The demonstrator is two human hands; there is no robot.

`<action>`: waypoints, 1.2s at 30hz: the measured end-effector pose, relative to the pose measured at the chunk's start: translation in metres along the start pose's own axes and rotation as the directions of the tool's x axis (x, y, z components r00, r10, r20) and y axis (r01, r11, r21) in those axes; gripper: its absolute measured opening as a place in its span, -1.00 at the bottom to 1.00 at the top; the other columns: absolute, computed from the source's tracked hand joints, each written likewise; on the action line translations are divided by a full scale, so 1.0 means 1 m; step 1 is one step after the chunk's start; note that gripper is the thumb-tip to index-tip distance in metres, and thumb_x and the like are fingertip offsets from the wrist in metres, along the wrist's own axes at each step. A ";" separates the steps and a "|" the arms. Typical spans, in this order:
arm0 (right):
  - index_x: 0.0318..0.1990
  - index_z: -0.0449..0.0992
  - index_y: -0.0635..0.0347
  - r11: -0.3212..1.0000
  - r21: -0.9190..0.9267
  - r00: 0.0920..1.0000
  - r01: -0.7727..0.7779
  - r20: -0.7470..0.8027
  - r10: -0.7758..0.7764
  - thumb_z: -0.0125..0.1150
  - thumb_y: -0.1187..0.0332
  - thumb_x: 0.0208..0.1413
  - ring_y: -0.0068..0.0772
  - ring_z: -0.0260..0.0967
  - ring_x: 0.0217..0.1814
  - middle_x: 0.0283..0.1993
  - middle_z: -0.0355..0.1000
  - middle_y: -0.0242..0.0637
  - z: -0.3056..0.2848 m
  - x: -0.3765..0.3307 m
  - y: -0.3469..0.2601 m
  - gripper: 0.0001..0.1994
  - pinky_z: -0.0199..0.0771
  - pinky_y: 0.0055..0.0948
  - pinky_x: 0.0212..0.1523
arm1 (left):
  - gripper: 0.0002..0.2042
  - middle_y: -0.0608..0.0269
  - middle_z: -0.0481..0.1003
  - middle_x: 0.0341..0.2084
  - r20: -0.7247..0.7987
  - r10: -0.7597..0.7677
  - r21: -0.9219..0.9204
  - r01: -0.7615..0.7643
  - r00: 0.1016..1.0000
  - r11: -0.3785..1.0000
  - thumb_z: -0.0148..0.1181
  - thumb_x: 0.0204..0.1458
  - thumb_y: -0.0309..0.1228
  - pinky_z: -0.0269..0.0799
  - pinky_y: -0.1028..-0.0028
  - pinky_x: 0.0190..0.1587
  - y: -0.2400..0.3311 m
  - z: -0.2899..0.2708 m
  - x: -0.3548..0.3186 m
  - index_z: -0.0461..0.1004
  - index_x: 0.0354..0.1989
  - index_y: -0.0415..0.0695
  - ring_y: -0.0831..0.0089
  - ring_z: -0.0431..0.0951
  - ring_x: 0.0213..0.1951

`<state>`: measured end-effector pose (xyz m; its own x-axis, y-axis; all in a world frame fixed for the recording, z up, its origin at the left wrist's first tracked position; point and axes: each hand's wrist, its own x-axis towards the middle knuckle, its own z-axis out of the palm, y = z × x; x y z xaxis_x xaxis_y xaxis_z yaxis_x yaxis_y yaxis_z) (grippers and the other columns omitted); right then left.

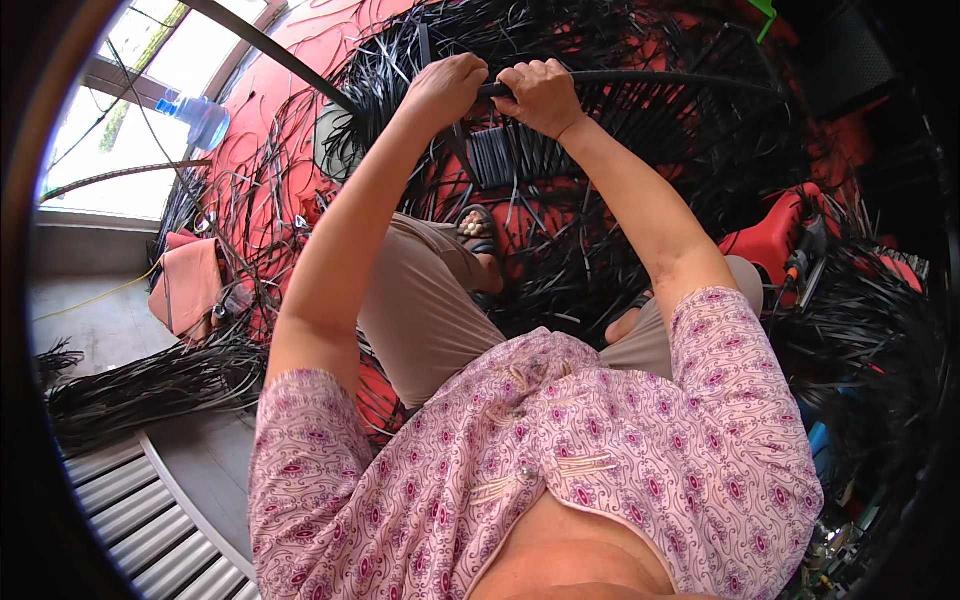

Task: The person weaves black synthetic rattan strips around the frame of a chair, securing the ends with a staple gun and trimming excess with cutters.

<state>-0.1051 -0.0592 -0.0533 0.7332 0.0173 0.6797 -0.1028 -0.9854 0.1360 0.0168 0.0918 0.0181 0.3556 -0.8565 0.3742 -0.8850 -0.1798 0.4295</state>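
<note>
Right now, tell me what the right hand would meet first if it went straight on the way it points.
The right hand points leftward, so probably the left hand, close beside it; depth is unclear.

Black Strips Set Against Red Floor Covering

A pale pink blouse is patterned with magenta medallions and purple scrolls; the trousers are left plain taupe. Black is repeated in a curved tube. Translucent blue is shown by a water jug, salmon pink by a cloth, yellow by a thin cord. Pale grey stripes are formed by a slatted surface.
</note>
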 end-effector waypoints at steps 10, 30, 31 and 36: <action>-0.33 0.47 0.04 0.996 0.090 0.997 0.005 -0.072 0.002 0.32 -0.05 -0.07 -0.34 0.41 -0.35 -0.44 0.41 -0.41 -0.005 0.000 -0.007 -0.63 0.32 -0.29 -0.24 | -0.85 0.27 0.61 -0.44 0.712 -0.245 0.011 0.338 0.658 0.941 0.31 -0.03 -0.34 0.44 0.48 -0.44 -0.101 0.076 0.076 0.68 -0.35 -0.12 0.55 0.56 -0.45; -0.20 0.63 -0.12 0.912 0.370 0.980 -0.178 0.150 0.130 0.19 -0.08 0.08 -0.37 0.52 -0.13 -0.26 0.58 -0.43 -0.013 -0.002 0.007 -0.68 0.36 -0.27 -0.04 | -0.35 -0.02 0.59 -0.24 0.444 -0.377 -0.744 0.569 0.813 0.351 0.25 -0.09 -0.66 0.60 0.43 -0.15 -0.049 0.056 0.050 0.23 0.28 -0.32 0.30 0.65 -0.25; -0.20 0.61 -0.12 0.915 0.356 0.979 -0.192 0.135 0.153 0.20 -0.09 0.06 -0.35 0.52 -0.15 -0.28 0.57 -0.41 -0.013 -0.003 0.009 -0.67 0.37 -0.27 -0.05 | -0.34 0.00 0.60 -0.27 0.411 -0.361 -0.759 0.533 0.837 0.374 0.26 -0.09 -0.65 0.60 0.43 -0.17 -0.046 0.055 0.049 0.22 0.28 -0.32 0.30 0.65 -0.26; -0.14 0.49 -0.06 0.901 0.351 0.967 -0.256 0.092 0.239 0.30 -0.14 -0.04 -0.25 0.53 -0.26 -0.37 0.55 -0.37 -0.011 0.002 0.004 -0.56 0.39 -0.26 -0.07 | -0.38 0.19 0.55 -0.47 0.178 -0.380 -0.853 0.334 0.908 0.400 0.33 -0.09 -0.64 0.45 0.53 -0.43 -0.045 0.049 0.040 0.25 0.21 -0.38 0.51 0.52 -0.51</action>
<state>-0.1115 -0.0611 -0.0437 0.7460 -0.2339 0.6235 -0.0443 -0.9516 -0.3041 0.0558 0.0420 -0.0263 0.6056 -0.7952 0.0304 0.0212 0.0544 0.9983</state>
